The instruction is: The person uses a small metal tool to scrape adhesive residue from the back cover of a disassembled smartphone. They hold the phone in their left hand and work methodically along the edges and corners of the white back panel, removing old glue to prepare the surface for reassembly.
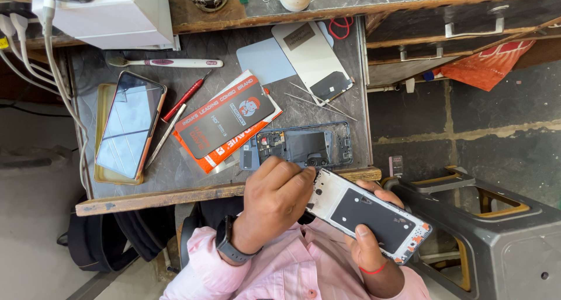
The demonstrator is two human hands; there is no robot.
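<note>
My right hand (369, 248) holds an opened phone frame (374, 215) from below, thumb on its lower edge; the frame is white with a black rectangular panel and tilts over my lap. My left hand (274, 200), with a dark watch on the wrist, is curled with its fingertips pinched at the frame's upper-left corner. Whether a small tool sits between those fingers is hidden. Just beyond the hands, a second phone body (304, 145) with exposed circuit parts lies on the worktop near its front edge.
The small worktop (175, 171) holds a smartphone (130, 125) on a tan tray, a red screwdriver (186, 95), a toothbrush (169, 62), an orange-and-black packet (225, 122), a white back cover (312, 57) and thin metal picks (318, 101). A grey plastic stool (497, 236) stands at right.
</note>
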